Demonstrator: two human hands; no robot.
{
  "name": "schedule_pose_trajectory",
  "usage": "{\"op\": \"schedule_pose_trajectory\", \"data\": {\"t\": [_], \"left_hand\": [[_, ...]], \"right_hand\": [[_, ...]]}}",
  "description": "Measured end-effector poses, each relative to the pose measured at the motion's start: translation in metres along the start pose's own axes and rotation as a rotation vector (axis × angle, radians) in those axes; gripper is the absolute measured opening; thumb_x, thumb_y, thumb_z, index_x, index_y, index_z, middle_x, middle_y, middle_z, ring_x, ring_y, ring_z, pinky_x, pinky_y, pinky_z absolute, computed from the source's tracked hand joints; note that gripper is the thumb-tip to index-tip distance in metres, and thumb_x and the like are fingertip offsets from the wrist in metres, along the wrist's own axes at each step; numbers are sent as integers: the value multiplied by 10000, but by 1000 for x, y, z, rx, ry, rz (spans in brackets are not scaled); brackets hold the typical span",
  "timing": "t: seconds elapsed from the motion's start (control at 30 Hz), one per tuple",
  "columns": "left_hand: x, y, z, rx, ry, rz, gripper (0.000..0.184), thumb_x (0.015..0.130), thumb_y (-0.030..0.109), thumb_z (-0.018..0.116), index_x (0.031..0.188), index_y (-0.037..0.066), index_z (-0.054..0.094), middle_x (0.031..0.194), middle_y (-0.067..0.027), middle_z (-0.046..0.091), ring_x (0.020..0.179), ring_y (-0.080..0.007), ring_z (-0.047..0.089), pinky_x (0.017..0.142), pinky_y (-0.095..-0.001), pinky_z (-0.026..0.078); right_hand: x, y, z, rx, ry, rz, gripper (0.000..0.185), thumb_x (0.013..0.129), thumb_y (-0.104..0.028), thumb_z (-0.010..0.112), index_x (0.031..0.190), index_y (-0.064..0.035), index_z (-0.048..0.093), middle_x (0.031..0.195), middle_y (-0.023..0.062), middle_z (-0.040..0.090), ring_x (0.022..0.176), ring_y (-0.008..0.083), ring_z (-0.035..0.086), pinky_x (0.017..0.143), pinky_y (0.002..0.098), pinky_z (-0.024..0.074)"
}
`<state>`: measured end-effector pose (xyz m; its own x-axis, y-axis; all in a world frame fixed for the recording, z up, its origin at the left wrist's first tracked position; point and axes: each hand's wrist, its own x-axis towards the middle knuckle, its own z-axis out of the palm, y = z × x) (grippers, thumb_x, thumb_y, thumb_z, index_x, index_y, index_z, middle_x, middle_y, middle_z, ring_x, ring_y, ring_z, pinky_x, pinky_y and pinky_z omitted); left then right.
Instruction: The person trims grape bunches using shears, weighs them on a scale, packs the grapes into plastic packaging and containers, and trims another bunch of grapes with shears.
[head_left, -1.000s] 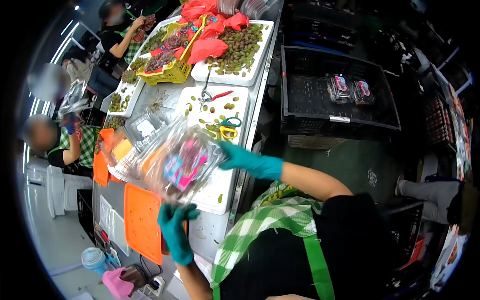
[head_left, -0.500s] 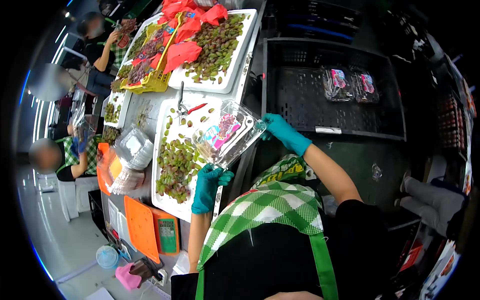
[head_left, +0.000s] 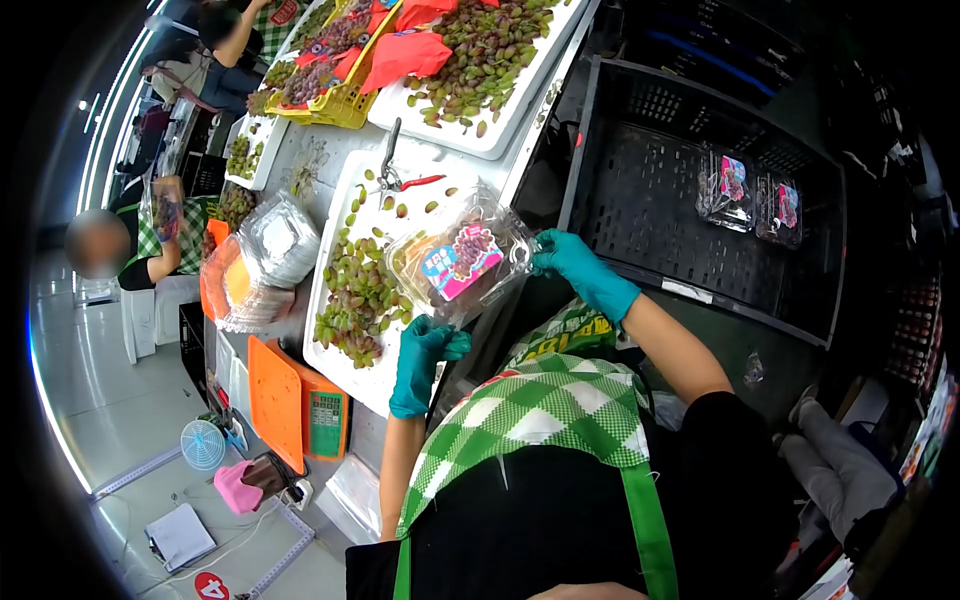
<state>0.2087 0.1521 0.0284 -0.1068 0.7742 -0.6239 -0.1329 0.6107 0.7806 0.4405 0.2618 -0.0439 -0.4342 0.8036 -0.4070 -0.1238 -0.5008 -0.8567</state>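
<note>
A clear plastic box (head_left: 462, 258) with a pink and blue grape label is held in the air between my two gloved hands. My left hand (head_left: 420, 362), in a teal glove, pinches its near lower edge. The box's right corner is gripped by the fingers of my right hand (head_left: 585, 272). Beneath and left of the box lies a white foam tray (head_left: 345, 180) bearing many loose grapes (head_left: 350, 300). Pruning shears (head_left: 393, 170) with one red handle rest at the tray's far end.
Two packed boxes (head_left: 727, 188) lie in a black crate (head_left: 690, 290) at the right. Empty clear containers (head_left: 280, 240) stand left of the tray, near an orange scale (head_left: 325, 415). A yellow basket (head_left: 345, 105) is farther back. Co-workers (head_left: 150, 240) are at the left.
Since one second ago, the box has moved right over the tray's near side, and my right hand has shifted right with it. The view has also turned slightly.
</note>
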Motion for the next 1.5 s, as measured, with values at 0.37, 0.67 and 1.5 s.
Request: {"op": "schedule_pose_trajectory", "data": {"t": [0.37, 0.67, 1.5], "left_hand": [[6, -6, 12, 101, 32, 55, 97, 756, -13, 455, 841, -51, 482, 680, -168, 592, 542, -215, 581, 507, -276, 482], [35, 54, 103, 222, -259, 188, 113, 809, 39, 447, 900, -21, 475, 842, -137, 579, 715, -208, 593, 619, -277, 481], [387, -122, 280, 138, -432, -250, 174, 792, 108, 414, 877, 55, 557, 810, -113, 575, 729, -224, 556, 569, -357, 449]], "right_hand": [[4, 7, -9, 151, 170, 31, 59, 700, 27, 541, 740, 40, 583, 618, 76, 570, 533, 122, 540, 519, 232, 451], [-18, 6, -92, 247, 385, -120, 168, 751, -32, 552, 919, -34, 546, 766, 38, 571, 616, 109, 538, 524, 256, 467], [81, 174, -294, 550, 1157, -372, 106, 781, -75, 470, 862, -45, 531, 783, 61, 554, 682, 175, 535, 587, 300, 433]]}}
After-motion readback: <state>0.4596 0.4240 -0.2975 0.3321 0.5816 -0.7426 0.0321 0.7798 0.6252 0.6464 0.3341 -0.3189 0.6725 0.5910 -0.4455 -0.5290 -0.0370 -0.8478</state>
